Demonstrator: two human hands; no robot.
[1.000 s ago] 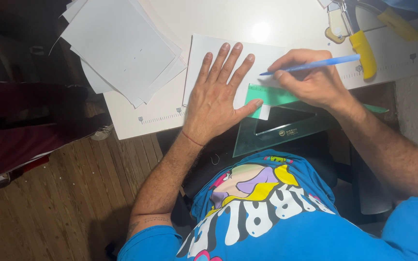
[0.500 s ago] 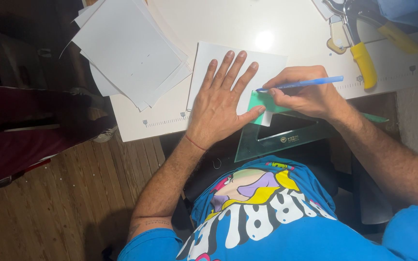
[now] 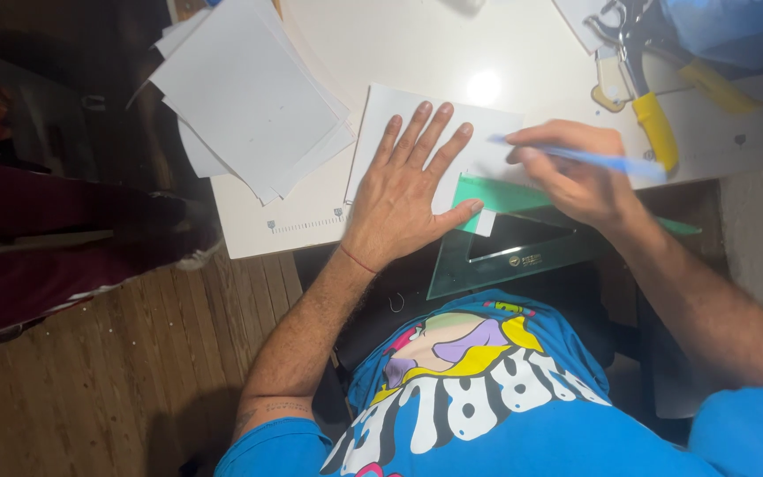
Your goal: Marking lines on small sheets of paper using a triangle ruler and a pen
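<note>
Item: white card sheet (image 3: 479,124), small and rectangular, lying flat on the white bench (image 3: 381,44).
Position: at the near edge of the bench, just right of the loose paper stack (image 3: 249,97).
Handling: judged light, thin and easily creased; likely to slide on the smooth bench unless pressed flat.
Where held: best pinned by a flat palm on its left part, as is done here.
Left hand (image 3: 404,190): spread open, fingers splayed, pressed flat on the sheet; thumb touching the green set square (image 3: 505,234).
Right hand (image 3: 576,172): closed around a blue pen (image 3: 593,161), tip over the sheet's right part.
Set square: clear green triangle, judged stiff and slick; upper edge laid on the sheet, the rest overhanging the bench edge.
Beyond the sheet: yellow-handled pliers (image 3: 655,128), far right.
</note>
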